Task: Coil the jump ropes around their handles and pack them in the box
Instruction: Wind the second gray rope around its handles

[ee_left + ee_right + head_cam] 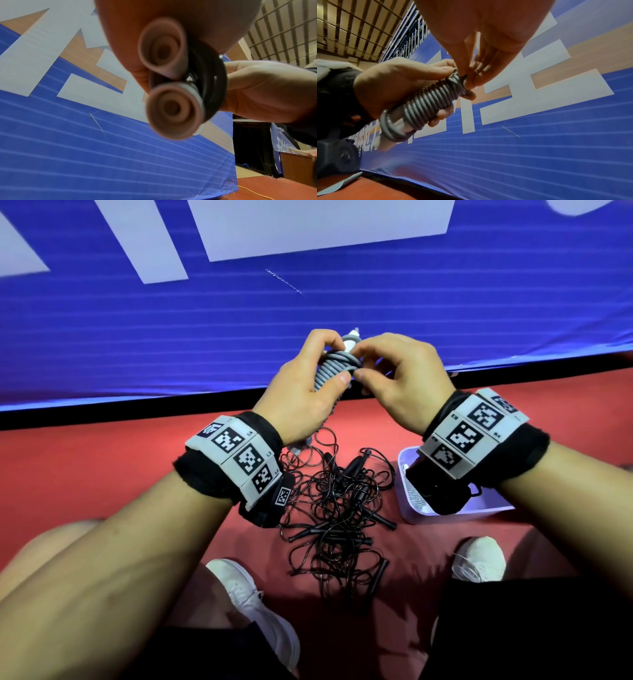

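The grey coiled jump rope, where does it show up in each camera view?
Head: grey coiled jump rope upper centre, gripped by both hands.
Left wrist: centre, seen end-on, handle ends nearest, coil dark.
Right wrist: left of centre, in the left hand.
Shared landmark: blue banner with white letters.

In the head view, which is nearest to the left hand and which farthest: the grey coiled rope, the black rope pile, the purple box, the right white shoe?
1. Grey coiled rope: gripped by the left hand.
2. Black rope pile: on the floor, below the hands.
3. Purple box: on the floor, to the right, under the right wrist.
4. Right white shoe: lower right, beyond the box.
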### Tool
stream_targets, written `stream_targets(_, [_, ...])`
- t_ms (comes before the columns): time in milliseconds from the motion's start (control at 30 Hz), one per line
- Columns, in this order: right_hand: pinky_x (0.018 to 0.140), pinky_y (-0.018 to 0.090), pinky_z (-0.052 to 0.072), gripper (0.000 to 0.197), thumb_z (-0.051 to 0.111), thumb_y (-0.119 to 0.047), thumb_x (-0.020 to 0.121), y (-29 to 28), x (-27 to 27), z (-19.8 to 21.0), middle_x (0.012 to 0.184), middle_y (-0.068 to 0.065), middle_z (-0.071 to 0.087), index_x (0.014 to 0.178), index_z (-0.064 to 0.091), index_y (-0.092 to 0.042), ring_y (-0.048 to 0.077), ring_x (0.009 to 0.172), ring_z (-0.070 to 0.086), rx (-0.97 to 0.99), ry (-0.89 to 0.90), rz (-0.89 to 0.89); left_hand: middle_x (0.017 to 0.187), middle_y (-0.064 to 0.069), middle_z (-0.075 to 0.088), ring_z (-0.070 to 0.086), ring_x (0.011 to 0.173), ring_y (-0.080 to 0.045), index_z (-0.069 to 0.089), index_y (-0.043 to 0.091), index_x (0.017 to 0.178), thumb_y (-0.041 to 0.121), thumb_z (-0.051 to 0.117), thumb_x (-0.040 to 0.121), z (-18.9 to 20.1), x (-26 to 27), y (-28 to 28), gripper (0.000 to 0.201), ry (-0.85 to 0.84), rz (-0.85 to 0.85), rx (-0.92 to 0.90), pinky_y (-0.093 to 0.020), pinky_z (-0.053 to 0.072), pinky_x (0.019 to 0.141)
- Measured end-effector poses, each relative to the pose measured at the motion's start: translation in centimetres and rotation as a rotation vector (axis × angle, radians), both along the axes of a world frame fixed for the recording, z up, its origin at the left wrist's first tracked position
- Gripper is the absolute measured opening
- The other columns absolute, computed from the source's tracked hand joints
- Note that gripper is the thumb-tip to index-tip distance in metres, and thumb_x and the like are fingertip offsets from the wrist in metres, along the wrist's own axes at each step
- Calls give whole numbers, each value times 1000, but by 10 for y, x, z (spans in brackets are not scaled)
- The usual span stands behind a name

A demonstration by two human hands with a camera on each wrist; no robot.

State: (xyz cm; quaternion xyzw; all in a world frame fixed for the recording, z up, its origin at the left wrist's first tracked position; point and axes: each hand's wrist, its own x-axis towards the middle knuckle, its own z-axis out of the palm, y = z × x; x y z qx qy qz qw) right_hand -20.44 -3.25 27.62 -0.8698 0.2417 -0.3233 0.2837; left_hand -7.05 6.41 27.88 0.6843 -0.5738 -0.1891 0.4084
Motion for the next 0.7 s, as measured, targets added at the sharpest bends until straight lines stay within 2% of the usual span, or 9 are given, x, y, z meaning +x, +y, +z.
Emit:
stream_targets(100, [66, 18, 37, 11, 66, -11, 80, -4, -1, 3, 72, -6, 50, 91, 66, -10, 17, 71, 48, -13, 64, 4, 100, -7, 63, 57, 73, -24, 41, 27, 112, 26, 53, 91, 0, 1, 2, 25, -25, -25, 23, -35, 48, 71])
stream_targets(167, [63, 21, 29, 9, 66, -10, 81, -5, -3, 3, 68, -12, 42, 89, 63, -8, 16, 69, 42, -31, 112, 8, 102, -8, 62, 57, 73, -24, 37, 31, 109, 24, 54, 94, -2, 1, 1, 24, -35, -41, 47, -32, 46, 70])
stream_targets(233, [65, 22, 27, 8, 64, -10, 82, -5, -3, 3, 70, -14, 38, 89, 61, -9, 15, 71, 39, -59, 153, 22, 106, -7, 59, 55, 71, -18, 36, 30, 110, 21, 53, 96, -4, 1, 0, 24, -56, -58, 66, -30, 44, 69])
stream_targets(300, [68, 22, 27, 8, 63, -12, 83, -6, -3, 2, 74, -9, 39, 90, 58, -11, 15, 74, 40, -77, 188, 34, 116, -2, 52, 53, 78, -10, 35, 29, 112, 21, 51, 97, -5, 1, -1, 23, -77, -65, 85, -30, 41, 73])
stream_targets(367, [68, 21, 27, 9, 63, -14, 83, -6, -3, 3, 79, -6, 40, 90, 57, -12, 15, 73, 40, -82, 217, 42, 122, 0, 47, 53, 89, -14, 34, 32, 110, 23, 49, 97, -7, 1, -2, 23, -73, -69, 99, -31, 41, 79])
stream_targets(400, [66, 20, 27, 9, 63, -14, 83, -6, -3, 4, 77, -7, 40, 88, 58, -11, 14, 71, 40, -79, 221, 45, 122, 1, 47, 53, 94, -16, 34, 33, 110, 25, 48, 96, -7, 0, -3, 21, -70, -76, 99, -31, 42, 82])
stream_targets(500, [60, 13, 31, 11, 66, -16, 77, -5, -2, 7, 71, -13, 41, 82, 59, -10, 11, 63, 44, -44, 205, 35, 117, 3, 50, 49, 102, -11, 38, 32, 109, 30, 44, 88, -10, -1, -3, 21, -60, -95, 74, -26, 38, 87])
stream_targets(633, [63, 15, 34, 15, 71, -17, 73, -5, -2, 10, 69, -14, 41, 81, 61, -10, 15, 66, 47, 5, 179, 14, 110, 6, 52, 50, 95, -8, 41, 32, 106, 28, 46, 87, -10, -2, -4, 20, -42, -83, 26, -23, 40, 83])
stream_targets(700, [62, 14, 32, 14, 71, -18, 74, -5, -3, 11, 68, -13, 41, 80, 60, -10, 13, 65, 44, 20, 192, 23, 105, 10, 52, 48, 90, 1, 41, 31, 104, 24, 49, 88, -10, -1, -3, 18, -64, -79, 7, -13, 37, 80])
